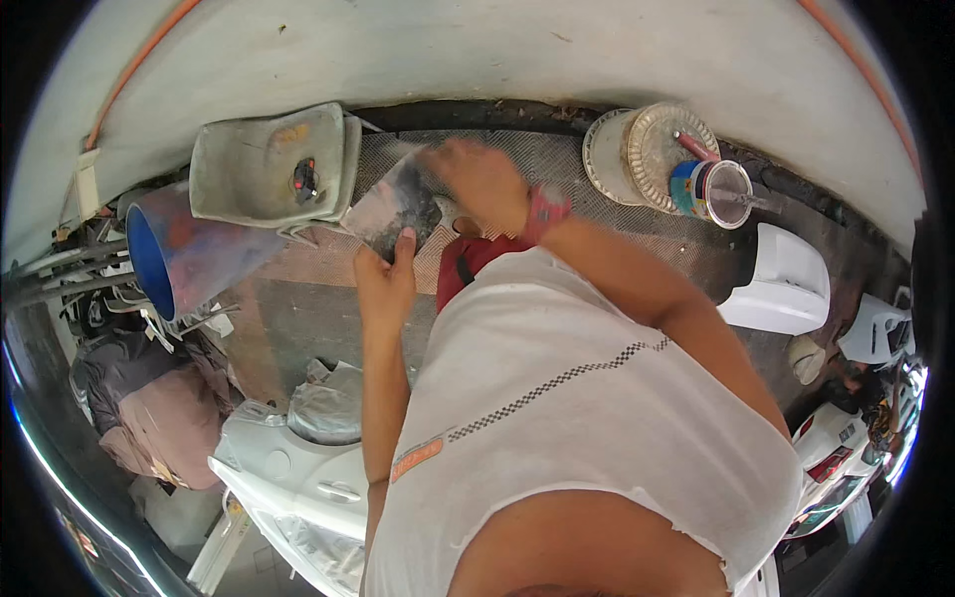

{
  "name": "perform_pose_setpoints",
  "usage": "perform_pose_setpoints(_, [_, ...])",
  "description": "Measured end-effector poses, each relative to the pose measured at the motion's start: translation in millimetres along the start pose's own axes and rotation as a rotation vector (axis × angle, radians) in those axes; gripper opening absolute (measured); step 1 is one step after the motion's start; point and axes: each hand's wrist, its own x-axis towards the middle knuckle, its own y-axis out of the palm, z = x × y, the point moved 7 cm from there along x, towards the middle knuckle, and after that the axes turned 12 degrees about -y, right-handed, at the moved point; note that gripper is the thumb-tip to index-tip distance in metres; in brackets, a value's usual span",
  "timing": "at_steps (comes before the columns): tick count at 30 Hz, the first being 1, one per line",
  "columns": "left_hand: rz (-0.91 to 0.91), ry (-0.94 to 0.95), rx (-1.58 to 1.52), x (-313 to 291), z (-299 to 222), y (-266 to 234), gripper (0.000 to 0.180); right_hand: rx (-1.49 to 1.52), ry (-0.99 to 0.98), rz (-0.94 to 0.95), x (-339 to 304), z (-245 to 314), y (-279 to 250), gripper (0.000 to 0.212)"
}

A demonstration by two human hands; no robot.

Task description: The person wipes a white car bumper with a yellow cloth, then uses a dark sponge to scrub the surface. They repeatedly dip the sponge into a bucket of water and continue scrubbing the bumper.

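My left hand grips the near edge of a flat rectangular board, its thumb lying on top. Pale grey shows on one side of the board, with dark smears across the rest. At the board's far right corner, my right hand is smeared by motion, its fingers bent toward the surface. Whether it holds anything, I cannot make out. A red band circles my right wrist.
Left of the board, a grey basin holds a small black-and-red object. Beside it lies a blue drum. A lidded white bucket and an opened paint can stand right, near a white panel. A wall rises ahead.
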Motion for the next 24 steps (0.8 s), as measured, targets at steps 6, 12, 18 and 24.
perform_pose_setpoints(6, [-0.049, 0.186, -0.254, -9.3, 25.5, -11.1, 0.043, -0.034, 0.279, 0.071, -13.8, -61.7, -38.4, 0.031])
perform_pose_setpoints(12, [-0.054, 0.053, -0.325, 1.4, 45.0, -16.9, 0.045, 0.773, 0.386, -0.097, -6.6, -98.6, -86.7, 0.052])
perform_pose_setpoints(18, [-0.092, 0.162, -0.336, 9.3, 41.2, -21.4, 0.043, -0.053, 0.656, -0.026, -51.0, -197.0, -60.6, 0.049])
perform_pose_setpoints(24, [-0.041, 0.133, -0.284, 14.4, 50.6, -31.6, 0.042, -0.006, 0.787, -0.241, -143.3, -223.2, -56.1, 0.049])
